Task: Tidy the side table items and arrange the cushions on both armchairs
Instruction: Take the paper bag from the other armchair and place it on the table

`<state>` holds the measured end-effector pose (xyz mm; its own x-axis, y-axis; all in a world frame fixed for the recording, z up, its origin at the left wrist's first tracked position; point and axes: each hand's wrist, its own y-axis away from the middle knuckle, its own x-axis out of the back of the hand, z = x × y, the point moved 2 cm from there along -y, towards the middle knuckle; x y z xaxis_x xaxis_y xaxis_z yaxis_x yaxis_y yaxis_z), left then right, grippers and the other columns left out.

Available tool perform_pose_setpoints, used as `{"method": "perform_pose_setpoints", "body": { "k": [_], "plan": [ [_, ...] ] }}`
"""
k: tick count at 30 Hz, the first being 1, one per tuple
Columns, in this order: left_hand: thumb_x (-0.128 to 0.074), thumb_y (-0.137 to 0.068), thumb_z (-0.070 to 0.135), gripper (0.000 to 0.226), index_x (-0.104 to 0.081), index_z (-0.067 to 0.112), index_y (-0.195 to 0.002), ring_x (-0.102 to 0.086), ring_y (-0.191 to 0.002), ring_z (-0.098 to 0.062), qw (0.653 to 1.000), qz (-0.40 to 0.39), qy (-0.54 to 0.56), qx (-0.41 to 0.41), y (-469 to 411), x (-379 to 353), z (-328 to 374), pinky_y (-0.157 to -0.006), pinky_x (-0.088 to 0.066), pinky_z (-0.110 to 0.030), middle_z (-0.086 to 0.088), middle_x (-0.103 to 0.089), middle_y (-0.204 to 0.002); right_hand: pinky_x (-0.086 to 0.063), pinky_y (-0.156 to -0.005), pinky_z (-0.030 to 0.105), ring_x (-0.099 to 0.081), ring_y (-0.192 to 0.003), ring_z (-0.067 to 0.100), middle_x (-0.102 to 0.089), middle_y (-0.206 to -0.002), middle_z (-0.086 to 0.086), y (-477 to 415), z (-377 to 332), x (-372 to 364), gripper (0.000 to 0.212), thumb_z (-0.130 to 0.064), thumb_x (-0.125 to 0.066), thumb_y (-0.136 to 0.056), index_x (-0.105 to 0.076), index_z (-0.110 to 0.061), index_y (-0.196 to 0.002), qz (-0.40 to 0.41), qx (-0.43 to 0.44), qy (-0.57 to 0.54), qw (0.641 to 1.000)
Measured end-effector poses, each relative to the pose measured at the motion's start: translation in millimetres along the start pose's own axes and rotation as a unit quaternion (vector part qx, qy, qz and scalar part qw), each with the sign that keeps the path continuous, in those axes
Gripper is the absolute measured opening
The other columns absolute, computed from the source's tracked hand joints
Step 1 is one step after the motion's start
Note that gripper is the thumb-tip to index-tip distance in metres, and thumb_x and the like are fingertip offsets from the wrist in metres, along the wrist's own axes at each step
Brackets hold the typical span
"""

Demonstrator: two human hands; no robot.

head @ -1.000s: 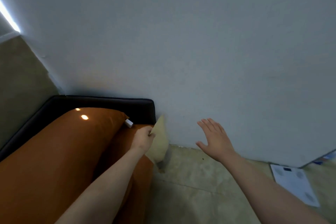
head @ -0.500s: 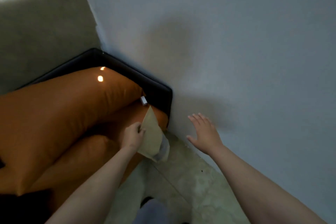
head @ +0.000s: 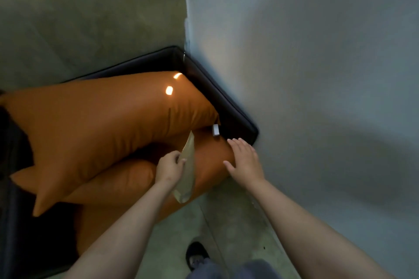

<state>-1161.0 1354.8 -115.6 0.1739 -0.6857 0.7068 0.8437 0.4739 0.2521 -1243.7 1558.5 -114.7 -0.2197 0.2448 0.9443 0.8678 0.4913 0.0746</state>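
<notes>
Fingers of the left hand pinch a beige cloth; the right hand is spread flat on the seat cushion. Behind the fingertips leans the back cushion. I think cushion arranging starts; next, free the left hand

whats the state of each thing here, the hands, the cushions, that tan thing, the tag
left hand: closed, gripping the tan cloth
right hand: open, flat on the lower cushion's end
tan cloth: held edge-on, hanging below the left hand
upper orange cushion: lying tilted across the lower one
lower orange cushion: on the armchair, partly covered
white tag: sticking out at the upper cushion's corner
armchair: pushed into the wall corner
</notes>
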Motion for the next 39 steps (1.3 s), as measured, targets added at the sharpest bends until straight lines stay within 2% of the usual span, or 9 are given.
{"method": "perform_pose_setpoints", "body": {
  "k": [4,7,12,16,21,26,30,35,39],
  "plan": [
    [-0.056,-0.093,0.019,0.009,-0.062,0.017,-0.086,-0.052,-0.075,-0.011,1.000,0.019,0.008,0.009,-19.2,-3.8,5.8,-0.060,-0.033,-0.023,0.007,-0.058,-0.079,-0.014,-0.118,0.034,-0.018,-0.144,0.017,-0.030,-0.153,0.001,-31.3,5.2,-16.4,0.067,-0.040,-0.054,-0.092,-0.026,-0.019,-0.148,-0.024,-0.011,-0.023,0.999],
    [-0.056,-0.094,0.020,0.011,-0.065,0.014,-0.092,-0.055,-0.081,-0.015,1.000,0.008,-0.007,0.028,-40.0,-13.0,5.5,-0.069,-0.038,-0.027,0.003,-0.060,-0.084,-0.015,-0.116,0.034,-0.020,-0.143,0.017,-0.032,-0.152,0.001,-56.7,8.7,-28.9,0.066,-0.039,-0.056,-0.092,-0.027,-0.019,-0.147,-0.031,0.002,-0.051,0.998],
    [-0.054,-0.095,0.020,0.015,-0.067,0.014,-0.098,-0.059,-0.085,-0.019,0.998,0.025,-0.009,0.061,-68.4,-30.8,12.7,-0.074,-0.047,-0.031,0.001,-0.064,-0.089,-0.021,-0.114,0.034,-0.025,-0.141,0.018,-0.036,-0.150,0.002,-99.2,24.6,-42.9,0.065,-0.040,-0.057,-0.090,-0.031,-0.019,-0.145,-0.039,0.023,-0.053,0.998],
    [-0.051,-0.096,0.021,0.017,-0.066,0.014,-0.099,-0.061,-0.086,-0.022,0.993,0.043,-0.008,0.107,-91.7,-49.9,6.4,-0.072,-0.048,-0.032,-0.004,-0.067,-0.093,-0.025,-0.111,0.035,-0.028,-0.139,0.019,-0.038,-0.148,0.003,-129.4,43.0,-57.5,0.063,-0.037,-0.058,-0.090,-0.033,-0.017,-0.144,-0.049,0.002,-0.074,0.996],
    [-0.049,-0.097,0.018,0.023,-0.066,0.010,-0.109,-0.062,-0.094,-0.025,0.986,0.042,-0.017,0.159,-118.0,-71.6,-17.7,-0.077,-0.049,-0.035,-0.008,-0.069,-0.102,-0.027,-0.109,0.035,-0.029,-0.138,0.020,-0.037,-0.148,0.003,-162.0,66.5,-92.5,0.062,-0.035,-0.058,-0.091,-0.032,-0.017,-0.144,-0.067,-0.030,-0.082,0.994],
    [-0.048,-0.097,0.016,0.022,-0.067,0.010,-0.107,-0.058,-0.084,-0.016,0.988,0.083,0.012,0.128,-150.3,-86.3,-21.1,-0.072,-0.042,-0.028,-0.004,-0.068,-0.096,-0.029,-0.108,0.037,-0.031,-0.136,0.021,-0.038,-0.147,0.003,-199.5,79.6,-134.6,0.063,-0.035,-0.058,-0.090,-0.031,-0.018,-0.145,-0.084,-0.046,-0.087,0.992],
    [-0.050,-0.096,0.019,0.019,-0.068,0.015,-0.102,-0.059,-0.079,-0.009,0.993,0.074,0.037,0.089,-176.4,-106.2,-22.0,-0.065,-0.043,-0.023,0.004,-0.068,-0.089,-0.038,-0.101,0.039,-0.039,-0.128,0.026,-0.040,-0.141,0.007,-222.2,87.6,-171.2,0.063,-0.033,-0.058,-0.090,-0.029,-0.020,-0.145,-0.100,-0.068,-0.102,0.987],
    [-0.052,-0.096,0.022,0.016,-0.067,0.019,-0.102,-0.059,-0.080,0.002,0.990,0.084,0.080,0.078,-191.6,-128.2,-34.9,-0.067,-0.046,-0.016,0.011,-0.066,-0.088,-0.043,-0.094,0.039,-0.043,-0.125,0.029,-0.041,-0.136,0.012,-244.9,97.0,-210.7,0.071,-0.034,-0.060,-0.089,-0.021,-0.022,-0.147,-0.107,-0.101,-0.118,0.982],
    [-0.052,-0.096,0.029,0.020,-0.065,0.025,-0.110,-0.060,-0.086,0.002,0.987,0.084,0.102,0.090,-194.8,-138.0,-42.3,-0.076,-0.054,-0.029,0.016,-0.066,-0.093,-0.047,-0.093,0.041,-0.047,-0.123,0.030,-0.043,-0.136,0.012,-263.3,101.2,-224.8,0.075,-0.037,-0.062,-0.089,-0.018,-0.021,-0.148,-0.100,-0.122,-0.137,0.978]
  ]
}}
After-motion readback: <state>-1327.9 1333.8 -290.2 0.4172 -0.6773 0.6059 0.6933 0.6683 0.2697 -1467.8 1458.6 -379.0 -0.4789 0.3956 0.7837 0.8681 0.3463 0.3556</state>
